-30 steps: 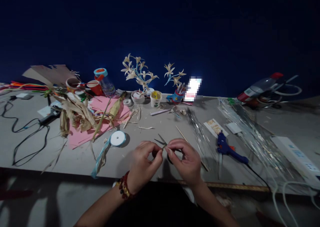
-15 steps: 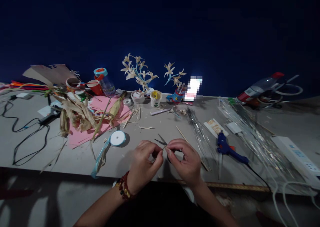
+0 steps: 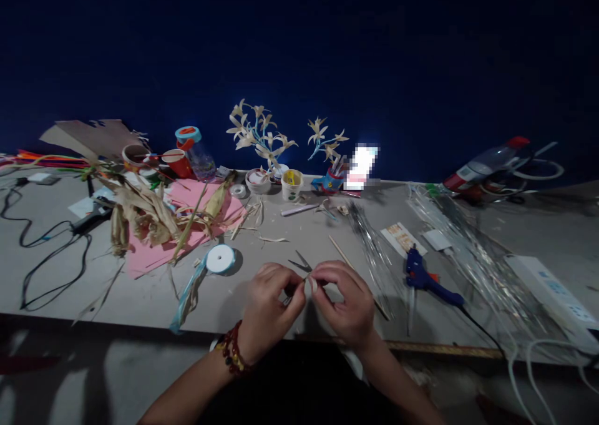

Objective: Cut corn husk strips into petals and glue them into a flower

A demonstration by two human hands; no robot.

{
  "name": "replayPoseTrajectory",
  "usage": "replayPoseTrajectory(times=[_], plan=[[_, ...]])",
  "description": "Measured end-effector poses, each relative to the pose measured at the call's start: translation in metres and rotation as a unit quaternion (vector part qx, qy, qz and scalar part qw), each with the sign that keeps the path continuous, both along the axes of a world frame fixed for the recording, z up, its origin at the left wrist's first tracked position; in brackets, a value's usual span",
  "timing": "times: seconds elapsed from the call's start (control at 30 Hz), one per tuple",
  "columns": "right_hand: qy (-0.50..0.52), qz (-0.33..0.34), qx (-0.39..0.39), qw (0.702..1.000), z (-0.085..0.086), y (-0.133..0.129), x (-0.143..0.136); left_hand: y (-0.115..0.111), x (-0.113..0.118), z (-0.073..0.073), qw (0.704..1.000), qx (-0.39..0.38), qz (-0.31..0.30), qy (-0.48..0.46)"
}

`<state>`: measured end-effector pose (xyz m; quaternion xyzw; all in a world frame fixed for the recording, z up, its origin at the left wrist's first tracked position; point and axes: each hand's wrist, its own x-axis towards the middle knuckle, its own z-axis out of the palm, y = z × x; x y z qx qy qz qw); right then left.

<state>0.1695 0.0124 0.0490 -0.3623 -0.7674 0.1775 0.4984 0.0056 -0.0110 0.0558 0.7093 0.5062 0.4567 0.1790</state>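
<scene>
My left hand [image 3: 276, 309] and my right hand [image 3: 344, 300] meet fingertip to fingertip above the table's front edge. Both are closed in a pinch on something small and thin, mostly hidden by the fingers and too small to name. Just behind the fingertips, the scissors [image 3: 300, 263] lie on the table with their blades apart; the hands cover the rest of them. Left of my left hand stands a spool of light blue ribbon [image 3: 221, 259], its loose end trailing toward the front edge. A thin stick [image 3: 341, 250] lies beyond my right hand.
Dried corn husks [image 3: 145, 210] lie on pink sheets [image 3: 150, 250] at left. Pale husk flowers [image 3: 262, 141] stand at the back beside a white tub [image 3: 292, 186]. To the right are thin wires [image 3: 372, 250], a blue glue gun [image 3: 423, 278] with its cord, and a tilted bottle [image 3: 486, 163].
Both hands stay pinched together in nearly the same place. My right fingers have shifted slightly at the pinch; the things on the table have not moved.
</scene>
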Motion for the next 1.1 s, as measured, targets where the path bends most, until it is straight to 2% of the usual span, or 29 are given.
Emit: replayPoseTrajectory(times=[0.2,0.47,0.67,1.1], plan=[[0.036,0.006,-0.046,0.998,-0.0027,-0.0001,0.0005,-0.0019,-0.0004,-0.0011,1.000,-0.002,0.003,-0.001],[0.026,0.001,-0.057,0.998,0.0008,0.0005,-0.0032,-0.0017,-0.0016,-0.0001,1.000,0.002,0.000,-0.002],[0.060,0.018,-0.094,0.994,0.0008,0.0001,-0.0005,-0.0019,-0.0024,-0.0018,1.000,-0.006,-0.005,-0.005],[0.054,0.019,-0.110,0.992,-0.0049,0.0011,-0.0005,-0.0030,-0.0026,-0.0015,1.000,-0.006,-0.002,-0.018]])
